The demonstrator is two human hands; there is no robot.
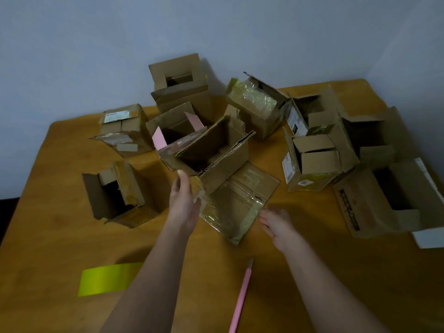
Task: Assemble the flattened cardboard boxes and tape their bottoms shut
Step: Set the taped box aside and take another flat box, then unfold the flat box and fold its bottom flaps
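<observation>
A flattened cardboard box (pixel 237 203) with shiny tape lies on the wooden table (pixel 60 236) in front of me. My left hand (pixel 183 200) reaches over its left edge, fingers apart, touching the near corner of an assembled open box (pixel 216 152). My right hand (pixel 276 223) hovers at the flat box's right corner, fingers spread, holding nothing. A yellow-green tape roll (pixel 108 278) lies near the front left. A pink utility knife (pixel 241 296) lies between my forearms.
Several assembled open boxes stand around: one at the left (pixel 117 193), one taped shut behind it (pixel 123 129), a stack at the back (pixel 179 87), a cluster at the right (pixel 314 159) and a large one at the far right (pixel 384 200). A wall rises behind.
</observation>
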